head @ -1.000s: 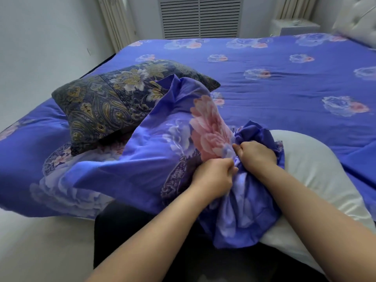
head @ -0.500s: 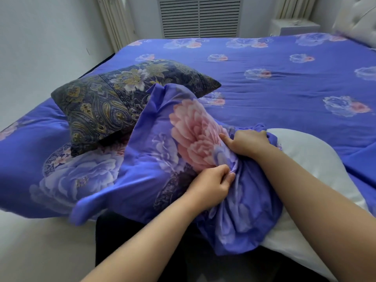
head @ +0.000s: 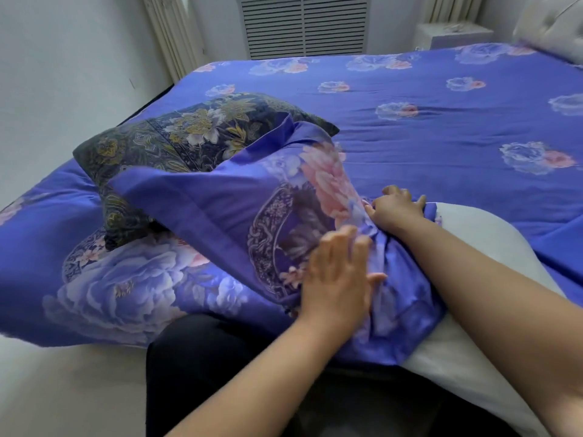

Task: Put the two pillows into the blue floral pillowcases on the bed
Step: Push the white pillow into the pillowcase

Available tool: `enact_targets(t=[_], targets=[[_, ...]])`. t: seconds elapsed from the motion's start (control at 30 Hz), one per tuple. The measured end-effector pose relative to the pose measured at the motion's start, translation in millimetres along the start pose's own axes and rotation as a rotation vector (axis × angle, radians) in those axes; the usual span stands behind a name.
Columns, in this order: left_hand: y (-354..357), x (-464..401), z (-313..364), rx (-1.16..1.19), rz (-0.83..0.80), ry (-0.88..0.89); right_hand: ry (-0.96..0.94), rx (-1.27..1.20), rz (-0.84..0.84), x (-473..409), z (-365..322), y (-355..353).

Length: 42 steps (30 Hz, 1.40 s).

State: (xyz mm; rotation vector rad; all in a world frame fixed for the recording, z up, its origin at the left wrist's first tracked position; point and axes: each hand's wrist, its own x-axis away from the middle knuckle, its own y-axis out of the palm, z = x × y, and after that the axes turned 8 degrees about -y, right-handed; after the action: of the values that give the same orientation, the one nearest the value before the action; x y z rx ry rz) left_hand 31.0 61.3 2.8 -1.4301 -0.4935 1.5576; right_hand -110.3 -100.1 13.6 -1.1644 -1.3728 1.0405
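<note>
A blue floral pillowcase (head: 239, 216) is bunched over the near end of a plain white pillow (head: 467, 247) lying at the bed's front edge. My right hand (head: 394, 208) grips the gathered cloth on top of the pillow. My left hand (head: 337, 275) lies with straight fingers against the pillowcase, holding nothing. A second pillow in a dark navy and gold floral cover (head: 189, 137) rests behind the pillowcase on the left. Another blue floral pillowcase (head: 126, 285) lies flat beneath it.
The bed is covered with a blue floral sheet (head: 441, 127). A white wall (head: 63, 74) runs along the left. A radiator grille (head: 303, 23) and a white nightstand (head: 454, 34) stand behind the bed. A padded headboard (head: 552, 23) is at the far right.
My left hand has let go of the pillowcase and opened flat against it. My right hand has pushed the gathered cloth farther over the pillow, and the loose end of the pillowcase has swung left.
</note>
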Motion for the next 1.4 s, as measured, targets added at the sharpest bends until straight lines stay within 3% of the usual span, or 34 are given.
enact_targets(t=[0.13,0.23,0.33,0.43,0.6,0.73,0.83,0.97,1.03,1.1,1.2,1.27,1.33,1.4], targets=[[11,-6,-35,-0.284,-0.071,-0.121,-0.083,-0.008,-0.239,-4,0,-2],[26,1,-54,-0.354,-0.095,-0.272,-0.234,0.038,-0.226,4,-7,-4],[34,10,-69,-0.284,0.007,-0.226,-0.276,0.043,-0.188,13,-15,-13],[34,20,-73,-0.052,0.086,-0.201,-0.266,-0.052,-0.173,19,-14,-22],[-2,-29,-69,0.485,0.268,-0.333,-0.176,-0.497,0.161,44,-1,-68],[-26,-117,-64,0.61,0.351,-0.246,-0.162,-0.669,0.563,82,17,-108],[-19,-172,-60,0.61,0.103,-0.306,-0.064,-0.653,0.591,80,27,-107],[13,-163,-43,0.517,-0.412,-0.221,0.147,-0.47,0.387,67,36,-52],[27,-129,-39,0.401,-0.658,-0.149,0.105,-0.301,0.249,75,38,-26],[39,-103,-43,0.245,-0.719,-0.136,0.013,-0.217,0.157,82,42,-10],[46,-103,-51,0.12,-0.52,-0.17,-0.099,-0.219,-0.008,86,51,-13],[43,-110,-50,0.194,-0.312,-0.202,-0.116,-0.172,-0.043,88,51,-19],[33,-109,-37,0.397,-0.136,-0.242,-0.078,-0.115,0.08,85,50,-19],[17,-101,-18,0.494,-0.081,-0.301,-0.025,-0.096,0.262,77,48,-7]])
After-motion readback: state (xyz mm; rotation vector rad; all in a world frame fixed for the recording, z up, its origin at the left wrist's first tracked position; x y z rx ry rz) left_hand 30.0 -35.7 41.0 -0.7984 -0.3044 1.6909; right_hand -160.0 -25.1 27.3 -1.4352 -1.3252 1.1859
